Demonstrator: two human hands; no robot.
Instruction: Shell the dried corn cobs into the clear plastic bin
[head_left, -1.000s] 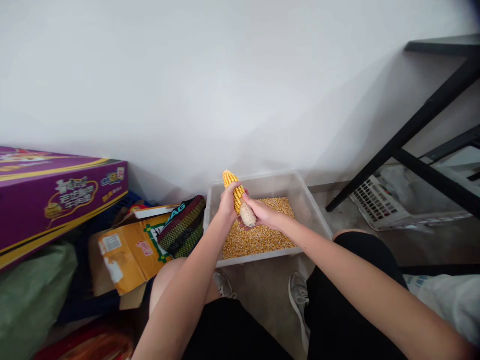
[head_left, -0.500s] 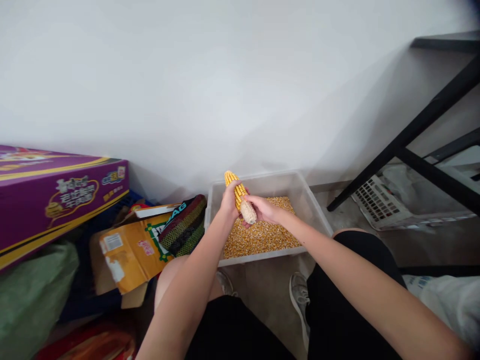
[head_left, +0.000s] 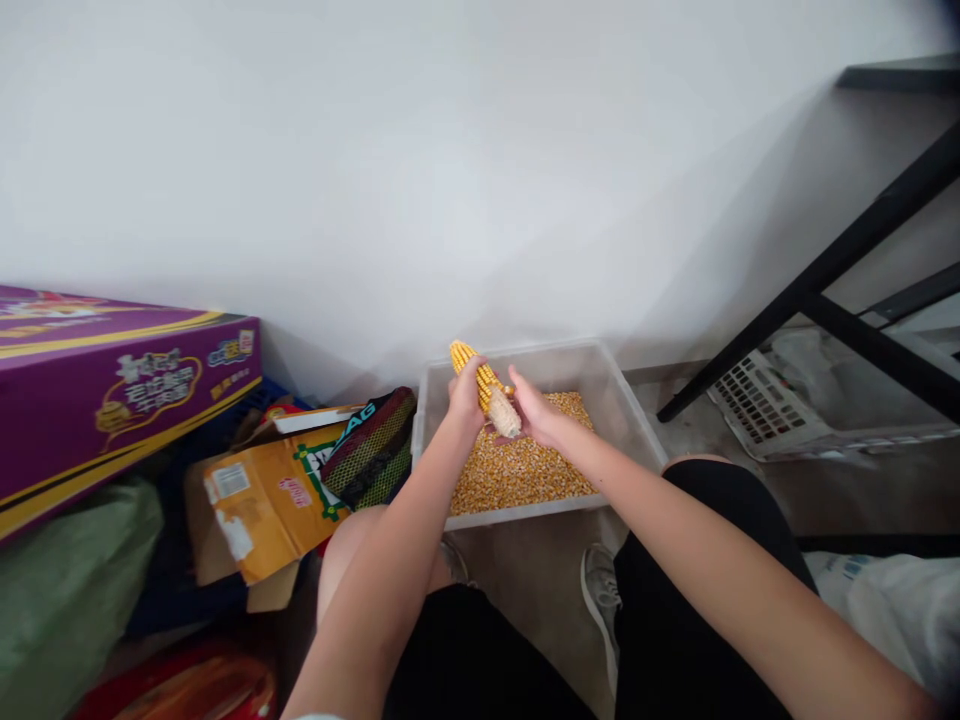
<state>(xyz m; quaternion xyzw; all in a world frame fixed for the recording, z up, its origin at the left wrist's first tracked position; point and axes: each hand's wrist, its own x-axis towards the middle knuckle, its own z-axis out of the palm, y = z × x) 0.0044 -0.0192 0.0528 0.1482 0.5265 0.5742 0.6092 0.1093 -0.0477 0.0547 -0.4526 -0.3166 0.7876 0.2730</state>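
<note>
My left hand (head_left: 466, 394) is closed around an ear of corn (head_left: 482, 384) held slanting over a bin. Yellow kernels cover its upper part, while the pale lower end is a bare cob. My right hand (head_left: 534, 410) is at the bare end, its thumb raised off the cob. Its other fingers curl underneath and are partly hidden. A few loosened kernels show between the ear and the right thumb. Below, loose corn kernels (head_left: 517, 477) cover the floor of the translucent plastic bin (head_left: 634, 415).
Left of the bin lie a mesh bag (head_left: 373, 450), an opened yellow carton (head_left: 274, 500) and a large purple box (head_left: 127, 400). A black metal frame (head_left: 757, 330) and a white basket (head_left: 765, 405) stand on the right. The wall (head_left: 450, 180) rises behind the bin.
My right thumb has lifted off the cob, and the right hand has shifted slightly away from the ear. The left hand keeps its grip. The view has moved slightly.
</note>
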